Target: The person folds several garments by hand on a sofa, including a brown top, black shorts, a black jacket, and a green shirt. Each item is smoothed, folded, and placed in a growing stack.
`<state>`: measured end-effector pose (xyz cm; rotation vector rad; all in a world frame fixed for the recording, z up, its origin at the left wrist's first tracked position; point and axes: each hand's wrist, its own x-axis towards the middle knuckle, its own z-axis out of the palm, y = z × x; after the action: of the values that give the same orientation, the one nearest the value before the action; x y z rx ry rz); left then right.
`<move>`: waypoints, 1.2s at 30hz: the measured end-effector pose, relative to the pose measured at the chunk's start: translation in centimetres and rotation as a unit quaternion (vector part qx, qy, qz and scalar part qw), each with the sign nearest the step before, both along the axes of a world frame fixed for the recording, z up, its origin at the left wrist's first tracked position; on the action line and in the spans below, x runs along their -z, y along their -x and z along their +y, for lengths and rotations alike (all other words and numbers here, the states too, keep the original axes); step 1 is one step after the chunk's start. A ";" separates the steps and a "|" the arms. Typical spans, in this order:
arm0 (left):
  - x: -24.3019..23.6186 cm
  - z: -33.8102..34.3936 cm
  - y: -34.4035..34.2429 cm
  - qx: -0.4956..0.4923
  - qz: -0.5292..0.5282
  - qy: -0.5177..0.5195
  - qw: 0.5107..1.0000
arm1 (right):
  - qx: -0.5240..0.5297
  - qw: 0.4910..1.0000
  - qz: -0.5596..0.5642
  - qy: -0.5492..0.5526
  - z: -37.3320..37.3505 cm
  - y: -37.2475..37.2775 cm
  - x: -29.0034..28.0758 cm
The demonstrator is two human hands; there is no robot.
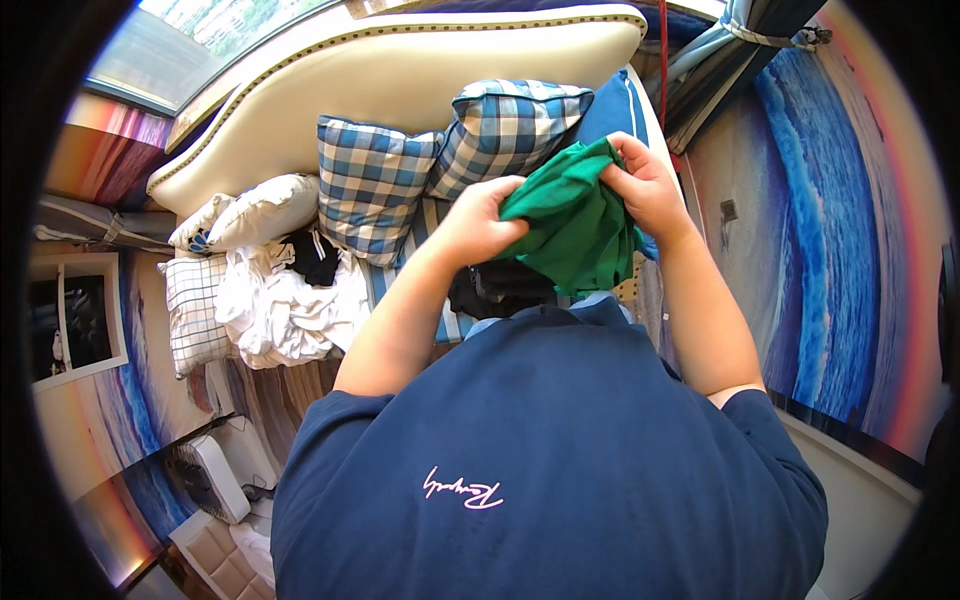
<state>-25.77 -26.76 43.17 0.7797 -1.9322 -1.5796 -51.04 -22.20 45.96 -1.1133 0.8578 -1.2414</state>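
A green cloth garment hangs crumpled between my two hands, above the sofa; its exact kind does not show. My left hand pinches its left edge, thumb and fingers closed on the fabric. At the upper right corner my right hand grips it with thumb and fingertips. Beneath the garment, dark clothing lies on the striped seat, partly hidden by my left arm and chest.
A cream sofa with a studded back holds two checked cushions, a blue cushion and a pale pillow. White clothes are heaped at the left beside a grid-patterned cushion. A white fan stands lower left.
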 end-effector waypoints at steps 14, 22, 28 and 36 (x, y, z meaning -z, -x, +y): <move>-1.5 -2.9 -3.0 0.070 0.363 -0.370 0.853 | 0.008 0.981 -0.193 -0.033 0.9 2.4 3.0; 6.7 4.4 4.8 -0.056 0.257 -0.532 0.805 | 0.075 0.888 -0.411 -0.189 0.6 3.2 7.2; 5.0 5.7 8.9 -0.157 0.274 -0.449 0.836 | 0.089 0.925 -0.310 -0.199 3.0 9.0 9.3; 0.8 5.8 11.9 -0.205 0.263 -0.342 0.879 | 0.007 0.950 -0.221 -0.221 6.9 12.8 14.1</move>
<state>-37.68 -20.96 42.38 0.8331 -0.7462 -1.9352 -63.81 -15.34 31.86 -0.4454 0.7461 -1.1715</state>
